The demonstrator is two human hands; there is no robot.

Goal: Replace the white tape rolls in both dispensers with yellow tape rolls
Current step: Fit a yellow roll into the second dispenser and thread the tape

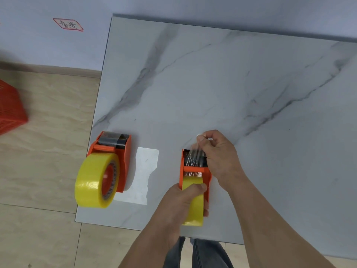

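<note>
Two orange tape dispensers sit near the front left of the marble table (231, 84). The left dispenser (123, 151) holds a yellow tape roll (92, 180), and its tape runs up to the cutter. In the right dispenser (193, 169) sits a second yellow roll (193, 202), which my left hand (181, 200) grips from the left side. My right hand (218, 151) pinches the loose clear end of the tape (195, 151) above that dispenser's cutter and roller. No white roll is in view.
A white card (144, 175) lies flat between the two dispensers. An orange plastic crate (10, 109) stands on the tiled floor at far left. The table's left edge runs just beside the left dispenser. A wall with a red-framed label (68, 24) is behind.
</note>
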